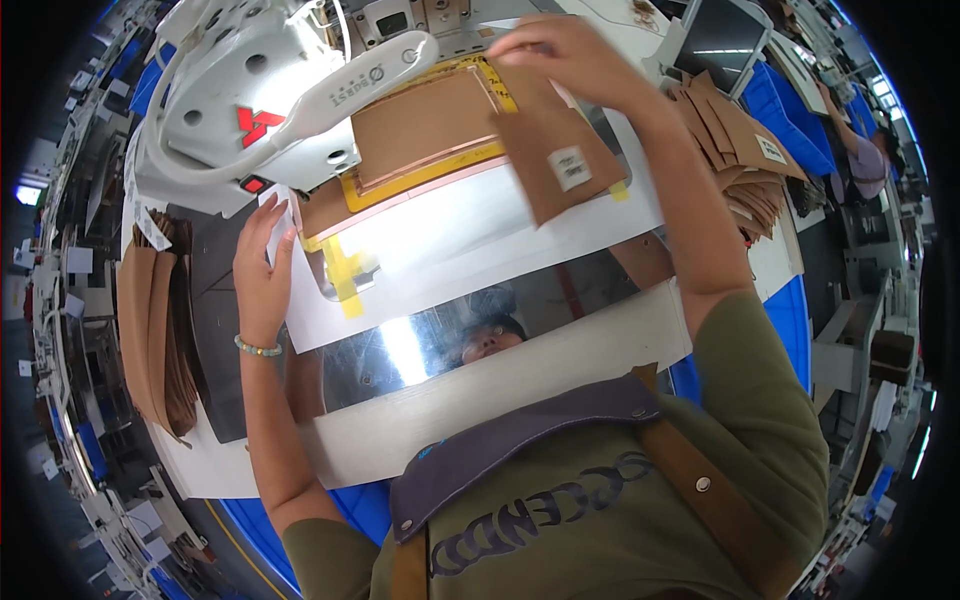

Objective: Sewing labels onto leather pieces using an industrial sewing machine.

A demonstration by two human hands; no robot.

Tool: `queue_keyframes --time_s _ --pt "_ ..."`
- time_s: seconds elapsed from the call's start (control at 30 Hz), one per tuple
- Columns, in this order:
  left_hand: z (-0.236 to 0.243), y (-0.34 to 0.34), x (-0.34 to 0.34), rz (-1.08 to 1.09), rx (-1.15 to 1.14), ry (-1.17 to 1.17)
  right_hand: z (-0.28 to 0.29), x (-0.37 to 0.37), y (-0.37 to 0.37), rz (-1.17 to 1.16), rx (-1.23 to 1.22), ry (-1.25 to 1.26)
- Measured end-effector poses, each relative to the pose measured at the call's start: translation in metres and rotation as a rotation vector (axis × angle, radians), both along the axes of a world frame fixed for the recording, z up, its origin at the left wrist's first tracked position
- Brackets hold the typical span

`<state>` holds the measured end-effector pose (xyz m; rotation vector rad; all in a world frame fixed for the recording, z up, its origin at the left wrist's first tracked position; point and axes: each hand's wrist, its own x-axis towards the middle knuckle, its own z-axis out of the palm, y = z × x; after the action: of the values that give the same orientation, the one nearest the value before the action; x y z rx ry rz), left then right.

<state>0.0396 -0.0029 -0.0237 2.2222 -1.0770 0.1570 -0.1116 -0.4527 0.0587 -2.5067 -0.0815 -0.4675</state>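
My left hand [263, 268] rests at the left edge of a white sheet [420, 255], fingers stretched out and thumb apart. Farther off on the right, my right hand [575, 62] is bent over a brown fabric piece [545, 190], its fingers closed at the upper part; slight blur softens them. A pale label [569, 168] sits on that piece, which hangs slanted over the right end of a yellow-edged frame [425, 178]. Inside the frame lies a flat brown panel [425, 120]. Yellow tape [343, 272] sticks to the sheet near my left hand.
A white sewing machine head [240, 80] with a light-coloured arm stands at the back left. Stacks of brown pieces lie at left [155, 330] and right [740, 150]. A shiny metal plate [440, 335] spans the front. Blue bins [790, 110] and a person [868, 160] are at far right.
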Motion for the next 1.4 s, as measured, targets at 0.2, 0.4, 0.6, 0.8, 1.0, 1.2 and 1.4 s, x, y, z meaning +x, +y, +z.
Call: queue_keyframes --time_s 0.2,0.4,0.6,0.8,1.0,1.2,1.4 --pt "0.002 -0.016 -0.004 -0.078 0.159 -0.110 -0.005 0.021 0.016 0.038 -0.065 0.095" --pt "0.002 -0.007 0.007 -0.055 0.199 -0.115 -0.015 -0.024 0.010 0.216 -0.116 0.631" --pt "-0.014 -0.017 0.023 -0.054 0.171 -0.049 -0.034 -0.044 0.012 0.158 -0.156 0.658" --pt "-0.011 -0.027 0.022 -0.098 0.147 -0.066 0.008 -0.032 0.002 0.137 -0.130 0.531" --pt "-0.017 -0.038 0.046 -0.121 0.220 0.033 -0.036 0.074 0.021 0.076 -0.247 -0.023" --pt "-0.027 -0.056 0.047 -0.109 0.078 0.274 -0.086 0.085 0.057 0.145 -0.345 -0.134" --pt "-0.010 -0.092 0.029 -0.270 0.214 0.092 -0.084 0.081 0.067 0.107 -0.368 -0.039"
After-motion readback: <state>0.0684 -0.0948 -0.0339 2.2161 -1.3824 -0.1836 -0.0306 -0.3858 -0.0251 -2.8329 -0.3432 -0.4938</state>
